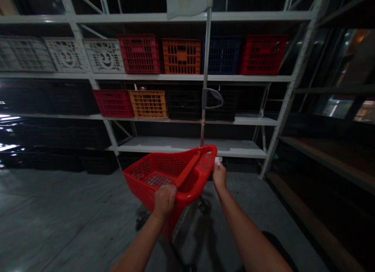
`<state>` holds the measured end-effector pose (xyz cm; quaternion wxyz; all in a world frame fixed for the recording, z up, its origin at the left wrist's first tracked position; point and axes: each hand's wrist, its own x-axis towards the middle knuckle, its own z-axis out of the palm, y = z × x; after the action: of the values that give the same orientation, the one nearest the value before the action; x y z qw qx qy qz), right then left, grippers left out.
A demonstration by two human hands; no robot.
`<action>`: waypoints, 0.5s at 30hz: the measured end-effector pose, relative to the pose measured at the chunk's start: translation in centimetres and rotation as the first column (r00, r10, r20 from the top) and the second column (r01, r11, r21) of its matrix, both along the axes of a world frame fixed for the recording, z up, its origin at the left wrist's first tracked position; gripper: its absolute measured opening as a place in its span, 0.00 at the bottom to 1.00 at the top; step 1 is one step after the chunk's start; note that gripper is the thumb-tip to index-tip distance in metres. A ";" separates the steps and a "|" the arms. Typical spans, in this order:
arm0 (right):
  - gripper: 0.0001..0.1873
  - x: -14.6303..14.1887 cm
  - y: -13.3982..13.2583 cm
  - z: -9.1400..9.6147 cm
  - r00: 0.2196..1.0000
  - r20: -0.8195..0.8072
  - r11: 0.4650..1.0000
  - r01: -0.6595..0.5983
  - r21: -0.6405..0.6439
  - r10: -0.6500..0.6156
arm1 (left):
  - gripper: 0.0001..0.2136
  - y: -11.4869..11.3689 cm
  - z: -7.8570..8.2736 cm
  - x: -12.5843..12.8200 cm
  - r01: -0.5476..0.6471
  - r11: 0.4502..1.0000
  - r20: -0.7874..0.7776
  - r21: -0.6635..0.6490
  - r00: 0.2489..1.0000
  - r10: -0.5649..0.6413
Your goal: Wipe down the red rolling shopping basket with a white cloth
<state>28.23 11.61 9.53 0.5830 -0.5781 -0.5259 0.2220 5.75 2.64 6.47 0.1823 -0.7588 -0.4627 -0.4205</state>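
A red plastic shopping cart (191, 192) with a perforated basket stands on the floor in front of me, turned at an angle. My left hand (165, 200) is closed over the cart's near rim, beside the handle. To the right of the cart's handle, my right hand (219, 176) is closed on a small white object (218, 160); its kind does not show. Behind the cart's handle end rises a metal pole (207, 49) with a grey loop grip (213, 98). At its top is a whitish panel (189, 2), cut off by the frame. The pole's foot is hidden.
Metal shelving (187, 77) spans the background, holding red, orange, blue, white and black plastic crates (181, 56). More shelves (331, 159) line the right side. Dark crates (96, 159) fill the lower left. Grey concrete floor (73, 213) surrounds the cart.
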 end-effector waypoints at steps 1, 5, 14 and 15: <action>0.21 0.1 -0.5 -0.3 1.000 0.024 1.000 -0.014 -0.003 0.014 | 0.19 0.2 0.0 0.1 -0.018 0.999 0.001 -0.026 1.000 0.018; 0.16 -0.8 -4.2 -1.6 0.985 0.147 0.995 -0.083 -0.054 0.090 | 0.20 0.6 -0.2 0.3 -0.065 0.996 0.001 -0.058 0.998 0.065; 0.15 -3.7 -13.0 -1.4 0.877 0.411 0.968 -0.236 -0.079 0.248 | 0.20 0.6 -0.3 -0.4 -0.076 0.995 0.008 -0.065 0.997 0.077; 0.15 -4.0 -13.8 -1.8 0.889 0.369 0.960 -0.277 -0.042 0.273 | 0.21 0.6 -0.3 -0.5 -0.068 0.996 0.007 -0.053 0.998 0.068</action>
<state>24.21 -2.17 7.75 0.4393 -0.5257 -0.7044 0.1860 5.21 3.24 6.19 0.1743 -0.7453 -0.5000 -0.4051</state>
